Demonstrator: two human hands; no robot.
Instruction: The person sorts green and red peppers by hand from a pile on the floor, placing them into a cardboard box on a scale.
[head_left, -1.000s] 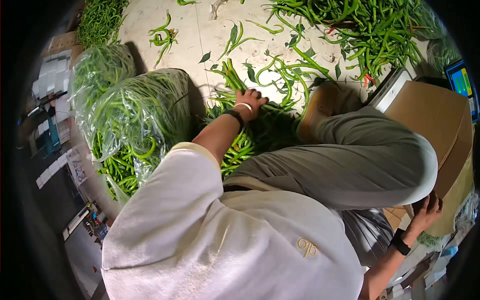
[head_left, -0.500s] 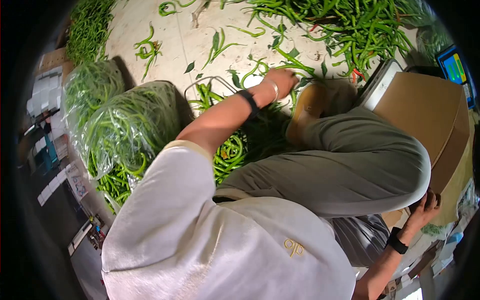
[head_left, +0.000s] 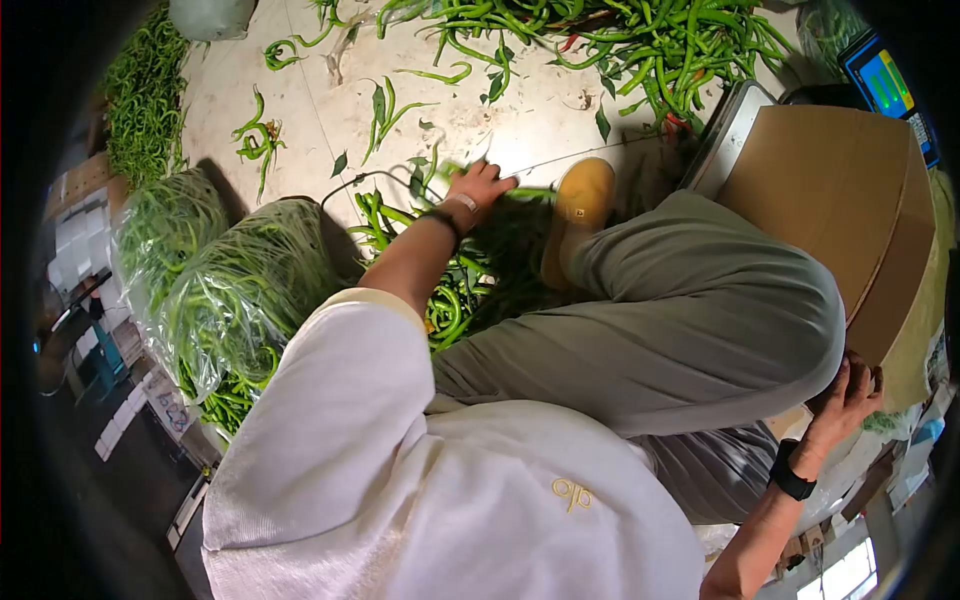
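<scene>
My left hand (head_left: 480, 186) is closed around green chili peppers (head_left: 532, 192), which stick out blurred on both sides of it. Below it, under my forearm, more chili peppers (head_left: 455, 310) are heaped in what looks like a container, partly hidden by my arm and leg. A thin dark wire loop (head_left: 352, 180) curves at this heap's far side. My right hand (head_left: 846, 405) rests by my knee at the lower edge of a cardboard box (head_left: 820, 190), its visible fingers apart and holding nothing that shows. Loose peppers (head_left: 385, 120) and leaves lie on the floor beyond.
Two clear plastic bags of peppers (head_left: 250, 270) stand at left. A large pepper pile (head_left: 670, 50) spreads at the top right, and another (head_left: 150, 100) at the top left. A scale display (head_left: 885, 80) sits behind the box. My tan shoe (head_left: 582, 195) is beside my left hand.
My left hand has drawn back left toward the heap, bringing peppers off the floor beside my shoe. My right hand stays at the knee. The view has shifted slightly.
</scene>
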